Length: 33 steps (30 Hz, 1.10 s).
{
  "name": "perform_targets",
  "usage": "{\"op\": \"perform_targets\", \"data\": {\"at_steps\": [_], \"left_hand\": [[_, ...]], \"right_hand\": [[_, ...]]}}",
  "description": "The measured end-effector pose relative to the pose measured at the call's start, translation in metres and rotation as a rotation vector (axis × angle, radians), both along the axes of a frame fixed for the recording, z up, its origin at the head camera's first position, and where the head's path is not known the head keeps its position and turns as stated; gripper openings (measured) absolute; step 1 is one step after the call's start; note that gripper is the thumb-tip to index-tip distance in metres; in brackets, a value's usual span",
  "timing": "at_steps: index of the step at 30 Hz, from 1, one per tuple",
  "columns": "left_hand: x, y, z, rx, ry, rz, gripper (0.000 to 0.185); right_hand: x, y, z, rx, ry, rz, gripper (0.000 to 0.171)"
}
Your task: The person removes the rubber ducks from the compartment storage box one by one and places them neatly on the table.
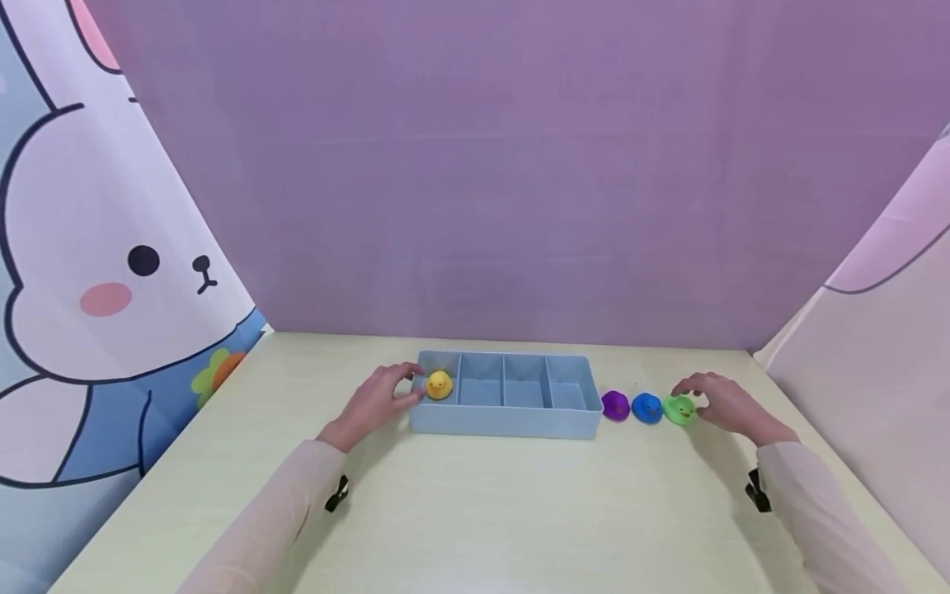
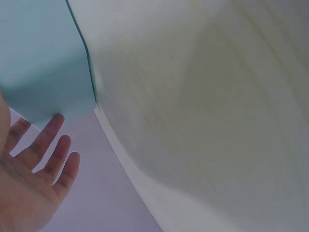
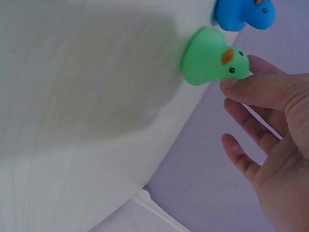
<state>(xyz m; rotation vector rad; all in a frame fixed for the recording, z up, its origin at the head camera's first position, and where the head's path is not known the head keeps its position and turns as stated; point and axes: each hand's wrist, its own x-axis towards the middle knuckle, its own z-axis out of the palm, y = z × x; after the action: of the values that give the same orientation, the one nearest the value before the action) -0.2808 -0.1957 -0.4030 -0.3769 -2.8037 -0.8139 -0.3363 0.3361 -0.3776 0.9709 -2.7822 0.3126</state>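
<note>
A light blue tray (image 1: 505, 422) with several compartments in a row stands on the table. A yellow toy duck (image 1: 439, 384) sits in its leftmost compartment. My left hand (image 1: 377, 404) is at the tray's left end, thumb and fingers spread, fingertips touching the wall; in the left wrist view the fingers (image 2: 57, 159) extend fairly straight. To the right of the tray, a purple (image 1: 615, 406), a blue (image 1: 647, 408) and a green toy duck (image 1: 679, 410) stand in a row. My right hand (image 1: 731, 404) pinches the green duck's head between thumb and index finger; the other fingers are spread.
The pale wooden table (image 1: 475, 511) runs up to a purple backdrop (image 1: 519, 181). A cloth printed with a cartoon rabbit (image 1: 111, 247) hangs on the left, and a pale cloth (image 1: 891, 363) borders the right side. The purple duck stands close against the tray's right end.
</note>
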Motion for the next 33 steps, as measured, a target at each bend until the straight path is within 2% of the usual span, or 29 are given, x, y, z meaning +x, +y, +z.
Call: {"op": "perform_targets", "data": {"at_steps": [9,15,18,25,33], "left_hand": [[0.0,0.0,0.002,-0.006,-0.003,0.001,0.037],[-0.001,0.0,0.001,0.001,-0.004,0.008,0.038],[-0.002,0.0,0.002,0.004,0.003,0.006,0.038],[0.002,-0.004,0.0,-0.001,-0.006,-0.005,0.038],[0.005,-0.006,0.002,0.004,0.0,-0.013,0.039]], "right_hand": [[-0.003,-0.01,0.022,-0.003,0.008,0.015,0.034],[-0.007,-0.033,0.031,0.002,-0.001,0.037,0.032],[-0.009,-0.048,0.032,0.003,-0.002,0.049,0.031],[0.001,-0.084,0.028,0.003,-0.013,0.035,0.03],[0.013,-0.125,0.03,-0.029,-0.008,0.097,0.029]]}}
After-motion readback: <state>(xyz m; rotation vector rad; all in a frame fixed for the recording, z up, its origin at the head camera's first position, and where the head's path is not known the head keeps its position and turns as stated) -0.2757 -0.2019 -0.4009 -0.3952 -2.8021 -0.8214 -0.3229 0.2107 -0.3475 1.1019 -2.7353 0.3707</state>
